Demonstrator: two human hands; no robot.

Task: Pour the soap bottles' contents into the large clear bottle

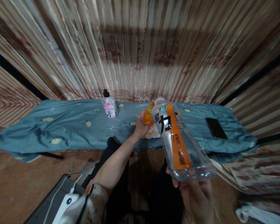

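My right hand (193,194) grips the base of a large clear plastic bottle (177,140) with an orange and silver label. The bottle is tilted, its uncapped-looking mouth pointing up and away from me. My left hand (141,126) is closed around an orange translucent container (148,114) close beside the bottle's neck; the bottle hides part of it. Whether the two touch, I cannot tell. Beneath my left hand, a white and orange crumpled item (152,133) lies on the cloth, partly covered by the bottle.
A blue-green patterned cloth (67,124) covers the long narrow table. A pump bottle (109,107) with a pink label stands left of centre. On the right lies a dark phone (216,128). A white power bank (65,207) with a cable is at lower left. Striped curtains (135,46) hang behind.
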